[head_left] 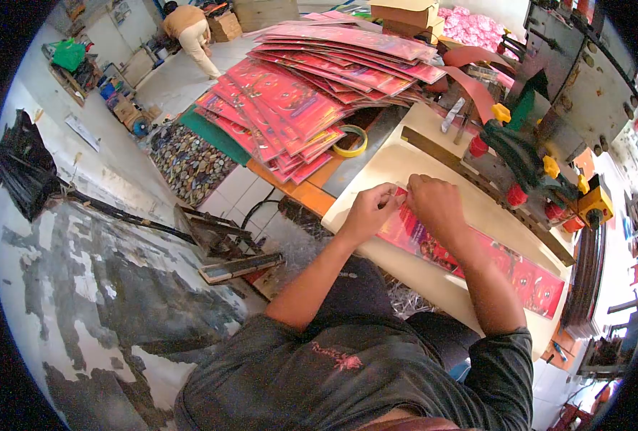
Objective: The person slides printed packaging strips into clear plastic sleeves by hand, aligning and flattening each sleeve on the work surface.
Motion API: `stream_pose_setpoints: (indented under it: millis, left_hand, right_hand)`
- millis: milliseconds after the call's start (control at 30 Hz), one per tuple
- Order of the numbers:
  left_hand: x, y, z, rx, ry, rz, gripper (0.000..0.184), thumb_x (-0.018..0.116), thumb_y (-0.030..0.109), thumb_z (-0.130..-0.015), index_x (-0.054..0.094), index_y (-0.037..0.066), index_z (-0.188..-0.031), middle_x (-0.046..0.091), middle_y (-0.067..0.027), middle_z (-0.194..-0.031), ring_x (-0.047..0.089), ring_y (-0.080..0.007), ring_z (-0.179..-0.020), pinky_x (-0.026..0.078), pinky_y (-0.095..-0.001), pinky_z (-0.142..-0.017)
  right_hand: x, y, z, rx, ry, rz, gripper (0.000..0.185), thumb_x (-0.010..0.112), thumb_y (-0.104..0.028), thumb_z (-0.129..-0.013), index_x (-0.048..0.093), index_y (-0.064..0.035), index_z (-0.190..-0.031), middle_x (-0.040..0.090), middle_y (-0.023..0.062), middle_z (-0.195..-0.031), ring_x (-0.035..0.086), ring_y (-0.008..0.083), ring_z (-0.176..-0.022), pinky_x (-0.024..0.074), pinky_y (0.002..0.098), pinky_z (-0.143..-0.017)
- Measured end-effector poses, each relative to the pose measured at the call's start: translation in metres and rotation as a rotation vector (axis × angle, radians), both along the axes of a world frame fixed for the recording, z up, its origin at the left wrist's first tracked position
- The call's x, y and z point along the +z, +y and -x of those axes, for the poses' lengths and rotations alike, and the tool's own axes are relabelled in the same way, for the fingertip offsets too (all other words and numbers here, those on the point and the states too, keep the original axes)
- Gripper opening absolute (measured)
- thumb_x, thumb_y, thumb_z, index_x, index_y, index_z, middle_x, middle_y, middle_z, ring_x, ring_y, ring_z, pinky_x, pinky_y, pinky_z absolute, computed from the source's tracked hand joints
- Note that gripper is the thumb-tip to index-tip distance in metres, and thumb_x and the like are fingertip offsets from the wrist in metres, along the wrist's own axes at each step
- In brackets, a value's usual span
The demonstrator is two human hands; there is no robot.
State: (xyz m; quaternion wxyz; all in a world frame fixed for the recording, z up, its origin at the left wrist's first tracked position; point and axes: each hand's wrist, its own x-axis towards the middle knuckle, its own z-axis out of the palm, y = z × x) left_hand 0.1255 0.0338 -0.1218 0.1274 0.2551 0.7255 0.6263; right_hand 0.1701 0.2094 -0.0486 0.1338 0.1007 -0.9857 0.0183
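A long red printed plastic sheet (507,271) lies on the cream-coloured work board (362,188) in front of me. My left hand (369,210) is closed at the far left end of this sheet, thumb and forefinger pinched at its corner. Right beside it, my right hand (436,205) is also closed, its fingers bent over the same end. The fingertips of both hands nearly meet there. The exact grip of the right fingers is partly hidden by the back of that hand.
Behind the board rises a large pile of red printed sheets (290,93), with a yellow tape roll (350,141) beside it. A metal bar (477,187) crosses the board under a machine (585,79) with yellow knobs. Far back, a person (189,32) bends over.
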Motion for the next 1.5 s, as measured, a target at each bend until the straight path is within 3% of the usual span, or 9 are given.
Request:
stream_pose_setpoints:
  millis: [33,100,267,467,633,1200,1433,1500]
  left_hand:
    - [0.001,0.001,-0.002,0.003,0.001,0.000,0.031,0.067,0.020,-0.105,0.066,-0.006,-0.123,0.072,-0.0049,-0.101,0.065,-0.0081,-0.089,0.054,-0.0266,-0.073]
    - [0.004,0.004,-0.006,0.080,0.096,-0.098,0.029,0.069,0.018,-0.103,0.065,-0.007,-0.117,0.065,-0.0041,-0.080,0.056,-0.0047,-0.075,0.046,-0.0256,-0.064]
    - [-0.015,0.005,0.001,0.038,0.028,-0.135,0.027,0.067,0.018,-0.103,0.066,-0.006,-0.114,0.065,-0.0026,-0.079,0.055,-0.0040,-0.073,0.045,-0.0247,-0.063]
    - [-0.001,0.007,-0.006,0.031,-0.016,-0.152,0.020,0.065,0.014,-0.102,0.065,-0.004,-0.110,0.064,-0.0011,-0.076,0.054,-0.0039,-0.068,0.045,-0.0254,-0.061]
    - [-0.001,0.005,-0.003,0.068,0.060,-0.042,0.021,0.065,0.013,-0.101,0.064,-0.005,-0.111,0.066,-0.0032,-0.076,0.054,-0.0047,-0.067,0.045,-0.0279,-0.060]
    - [-0.004,0.009,-0.002,0.097,0.119,-0.131,0.023,0.063,0.010,-0.100,0.064,-0.008,-0.114,0.055,-0.0031,-0.068,0.046,-0.0063,-0.063,0.039,-0.0299,-0.056]
    - [0.005,0.002,-0.002,0.085,0.080,-0.041,0.027,0.064,0.013,-0.101,0.066,-0.009,-0.116,0.059,-0.0041,-0.072,0.050,-0.0068,-0.066,0.042,-0.0295,-0.059]
    - [0.009,0.000,-0.002,0.055,0.069,0.111,0.032,0.065,0.015,-0.101,0.067,-0.006,-0.125,0.073,-0.0081,-0.097,0.065,-0.0108,-0.081,0.054,-0.0289,-0.073]
  right_hand:
    - [-0.002,0.000,0.000,-0.014,0.012,0.001,0.031,0.067,-0.036,-0.092,0.067,-0.0050,-0.094,0.074,0.0167,-0.091,0.076,0.0347,-0.085,0.0612,0.0466,-0.070]
    - [-0.002,-0.003,0.000,-0.043,0.012,0.012,0.031,0.067,-0.035,-0.092,0.067,-0.0049,-0.095,0.074,0.0164,-0.091,0.076,0.0351,-0.084,0.0609,0.0474,-0.070]
    - [0.011,0.002,0.000,-0.059,-0.048,0.088,0.027,0.066,-0.031,-0.092,0.067,-0.0045,-0.094,0.074,0.0164,-0.092,0.075,0.0362,-0.085,0.0601,0.0495,-0.072]
    - [0.011,0.011,0.002,0.167,-0.037,0.142,0.021,0.066,-0.026,-0.091,0.069,-0.0055,-0.091,0.071,0.0156,-0.088,0.074,0.0351,-0.087,0.0596,0.0483,-0.072]
    - [0.010,0.002,0.004,0.165,0.061,-0.117,0.010,0.066,-0.017,-0.089,0.069,-0.0081,-0.089,0.071,0.0114,-0.088,0.074,0.0294,-0.085,0.0606,0.0434,-0.071]
    - [0.010,-0.002,0.012,0.163,0.046,-0.114,0.011,0.065,-0.017,-0.089,0.066,-0.0062,-0.091,0.072,0.0130,-0.088,0.076,0.0308,-0.082,0.0618,0.0436,-0.067]
    - [-0.001,-0.003,0.015,0.068,0.069,0.012,0.014,0.064,-0.020,-0.092,0.066,-0.0064,-0.092,0.072,0.0147,-0.089,0.076,0.0330,-0.080,0.0610,0.0462,-0.065]
    - [-0.003,-0.002,0.014,0.036,0.067,0.047,0.015,0.064,-0.021,-0.092,0.067,-0.0066,-0.092,0.073,0.0148,-0.089,0.075,0.0338,-0.080,0.0606,0.0474,-0.066]
